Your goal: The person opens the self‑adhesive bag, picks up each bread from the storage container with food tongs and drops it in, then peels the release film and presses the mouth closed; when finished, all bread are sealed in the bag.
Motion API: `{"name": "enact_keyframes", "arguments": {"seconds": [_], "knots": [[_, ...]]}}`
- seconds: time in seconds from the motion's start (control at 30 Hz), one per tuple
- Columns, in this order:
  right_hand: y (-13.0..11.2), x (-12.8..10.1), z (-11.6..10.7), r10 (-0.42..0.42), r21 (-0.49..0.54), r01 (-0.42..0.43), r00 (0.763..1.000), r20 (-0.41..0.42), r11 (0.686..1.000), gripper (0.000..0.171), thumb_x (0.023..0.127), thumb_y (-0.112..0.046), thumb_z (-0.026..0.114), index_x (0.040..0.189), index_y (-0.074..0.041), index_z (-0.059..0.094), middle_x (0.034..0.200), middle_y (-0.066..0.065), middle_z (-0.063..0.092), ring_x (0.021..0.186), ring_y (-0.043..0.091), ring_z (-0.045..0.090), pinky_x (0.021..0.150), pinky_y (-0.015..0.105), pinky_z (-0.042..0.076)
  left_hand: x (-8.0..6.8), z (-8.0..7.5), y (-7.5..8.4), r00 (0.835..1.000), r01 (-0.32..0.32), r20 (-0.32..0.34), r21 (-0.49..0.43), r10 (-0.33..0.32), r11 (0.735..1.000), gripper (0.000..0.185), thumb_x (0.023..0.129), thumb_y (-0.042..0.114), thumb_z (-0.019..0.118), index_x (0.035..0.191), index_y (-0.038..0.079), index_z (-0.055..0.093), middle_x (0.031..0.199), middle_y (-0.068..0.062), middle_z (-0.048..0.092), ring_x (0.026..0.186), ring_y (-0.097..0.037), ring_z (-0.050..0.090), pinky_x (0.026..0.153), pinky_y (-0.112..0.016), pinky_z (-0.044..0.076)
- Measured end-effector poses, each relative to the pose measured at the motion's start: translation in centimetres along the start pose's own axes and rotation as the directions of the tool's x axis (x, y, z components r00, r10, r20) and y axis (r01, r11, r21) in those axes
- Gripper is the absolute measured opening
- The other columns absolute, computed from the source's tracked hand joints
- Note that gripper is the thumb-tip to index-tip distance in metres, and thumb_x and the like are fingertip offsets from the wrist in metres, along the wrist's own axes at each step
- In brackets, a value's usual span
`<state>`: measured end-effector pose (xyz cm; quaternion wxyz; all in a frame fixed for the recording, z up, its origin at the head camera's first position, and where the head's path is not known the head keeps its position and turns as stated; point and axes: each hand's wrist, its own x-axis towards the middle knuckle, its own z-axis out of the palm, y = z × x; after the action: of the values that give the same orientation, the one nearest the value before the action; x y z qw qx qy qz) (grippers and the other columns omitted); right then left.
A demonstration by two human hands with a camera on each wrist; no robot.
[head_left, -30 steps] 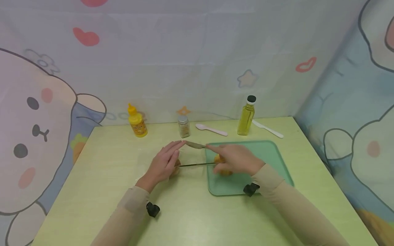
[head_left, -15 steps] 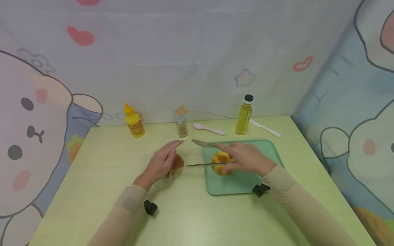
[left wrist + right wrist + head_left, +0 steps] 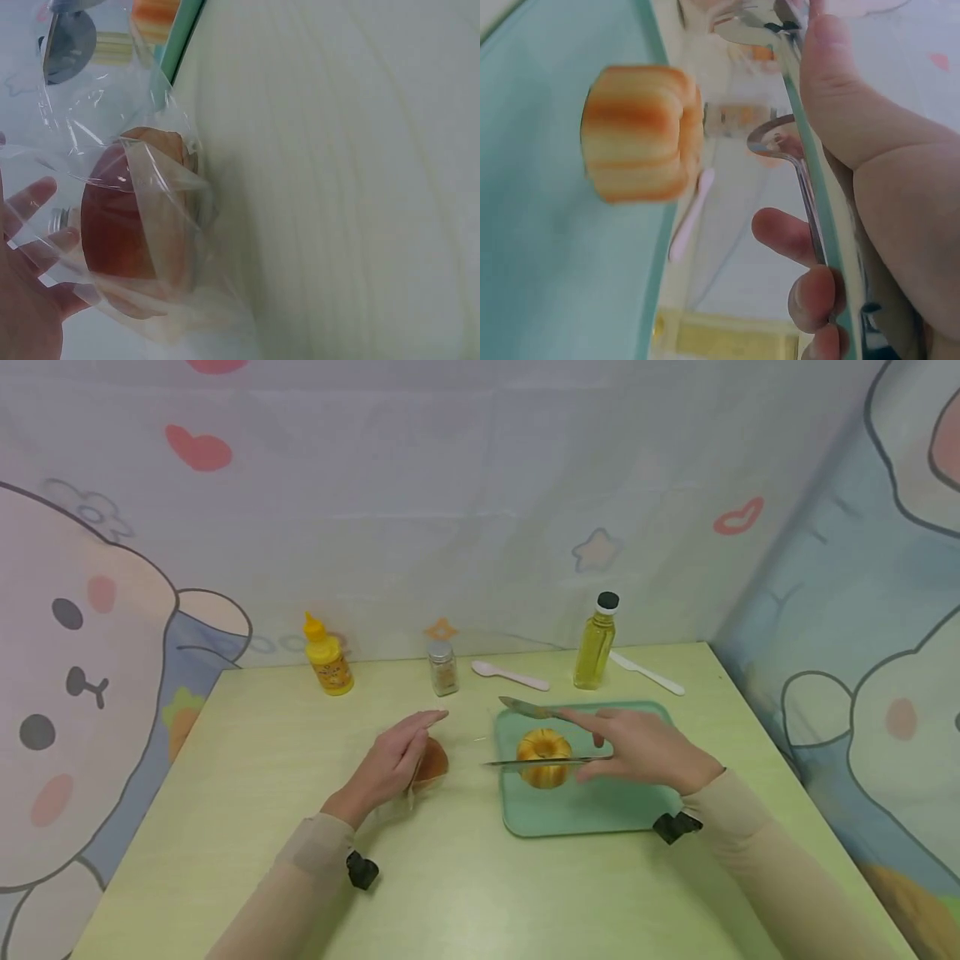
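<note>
My right hand [image 3: 637, 747] holds a pair of metal tongs [image 3: 528, 764] with its two arms spread wide apart, one end shaped like a spoon [image 3: 780, 139]. Their arms reach over a yellow, ridged bread roll [image 3: 543, 743] on the green tray [image 3: 577, 814]; in the right wrist view nothing lies between them. To the left, a round brown bun [image 3: 433, 762] sits in a clear plastic bag [image 3: 161, 187]. Against the bag's near left side lies my left hand [image 3: 390, 760], fingers extended and spread, seen partly through the film in the left wrist view.
Along the back of the table stand a yellow squeeze bottle [image 3: 330, 664], a small glass jar [image 3: 443, 670] with a metal lid, and an oil bottle [image 3: 595, 647]. A pink plastic spoon [image 3: 510, 675] and a white plastic knife [image 3: 648, 673] lie beside them.
The tongs in my right hand have moved right, from beside the left hand to over the tray. The brown bun now shows more fully; the left hand has barely moved.
</note>
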<state>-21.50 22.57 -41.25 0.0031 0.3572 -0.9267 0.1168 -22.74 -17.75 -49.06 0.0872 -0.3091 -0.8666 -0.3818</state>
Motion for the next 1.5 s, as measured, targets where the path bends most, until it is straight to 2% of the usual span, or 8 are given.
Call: {"name": "enact_keyframes", "arguments": {"seconds": [0.13,0.3,0.63,0.87,1.03,1.33,1.5], "knots": [[1.2,-1.4,-0.3,0.033,0.018,-0.033,0.999,0.03,0.999,0.091,0.083,-0.054,0.085,0.161,-0.028,0.045,0.084,-0.011,0.059,0.071,0.004,0.049,0.061,0.025,0.044,-0.1,-0.1,0.0,1.0,0.003,0.007,-0.007,-0.003,1.0,0.042,0.114,0.011,0.042,0.154,0.012,0.055,0.156,-0.006,0.055,0.149,-0.027,0.047,0.123,-0.049,0.036],[2.4,-3.1,-0.2,0.09,0.042,-0.095,0.991,0.097,0.995,0.088,0.085,-0.054,0.084,0.159,-0.023,0.048,0.088,-0.008,0.062,0.073,0.004,0.05,0.058,0.025,0.044,-0.2,-0.1,0.1,1.0,-0.006,-0.008,0.004,0.006,1.0,0.042,0.112,0.007,0.044,0.152,0.011,0.056,0.155,-0.008,0.056,0.147,-0.029,0.048,0.122,-0.052,0.037],[4.3,-5.0,1.6,0.115,0.082,-0.128,0.982,0.152,0.988,0.086,0.087,-0.053,0.082,0.158,-0.017,0.05,0.088,-0.012,0.06,0.067,0.001,0.049,0.058,0.025,0.043,-0.2,0.0,0.3,1.0,-0.002,-0.021,0.004,0.002,1.0,0.039,0.114,0.016,0.042,0.148,0.009,0.059,0.152,-0.012,0.058,0.149,-0.032,0.046,0.123,-0.053,0.034],[4.7,-5.8,2.9,0.131,0.108,-0.148,0.98,0.151,0.983,0.085,0.088,-0.055,0.08,0.158,-0.018,0.05,0.087,-0.013,0.058,0.065,0.002,0.046,0.057,0.025,0.041,-0.3,0.4,0.3,1.0,0.024,-0.01,-0.001,-0.024,1.0,0.038,0.114,0.016,0.043,0.147,0.009,0.06,0.153,-0.009,0.058,0.15,-0.031,0.045,0.124,-0.053,0.032],[4.8,-6.1,3.5,0.131,0.118,-0.147,0.983,0.131,0.982,0.083,0.089,-0.054,0.079,0.158,-0.018,0.05,0.082,-0.014,0.054,0.064,0.001,0.043,0.055,0.024,0.038,-0.3,0.4,0.5,1.0,0.027,-0.014,-0.006,-0.027,1.0,0.039,0.115,0.018,0.042,0.148,0.011,0.06,0.153,-0.012,0.057,0.15,-0.031,0.044,0.124,-0.054,0.033],[5.1,-6.2,4.2,0.102,0.091,-0.11,0.991,0.085,0.99,0.079,0.091,-0.051,0.077,0.158,-0.019,0.051,0.075,-0.017,0.048,0.062,-0.001,0.038,0.056,0.023,0.036,-0.1,0.4,0.4,1.0,0.026,-0.015,0.015,-0.026,1.0,0.04,0.115,0.021,0.041,0.149,0.012,0.06,0.155,-0.012,0.055,0.149,-0.034,0.044,0.124,-0.055,0.033],[5.2,-6.3,4.3,0.093,0.058,-0.096,0.994,0.064,0.994,0.077,0.092,-0.054,0.075,0.157,-0.02,0.052,0.074,-0.018,0.046,0.062,-0.002,0.037,0.055,0.022,0.035,0.1,0.3,0.6,0.999,0.039,-0.007,0.022,-0.039,0.999,0.04,0.116,0.023,0.039,0.15,0.015,0.059,0.156,-0.01,0.054,0.149,-0.031,0.045,0.124,-0.055,0.033]]}}
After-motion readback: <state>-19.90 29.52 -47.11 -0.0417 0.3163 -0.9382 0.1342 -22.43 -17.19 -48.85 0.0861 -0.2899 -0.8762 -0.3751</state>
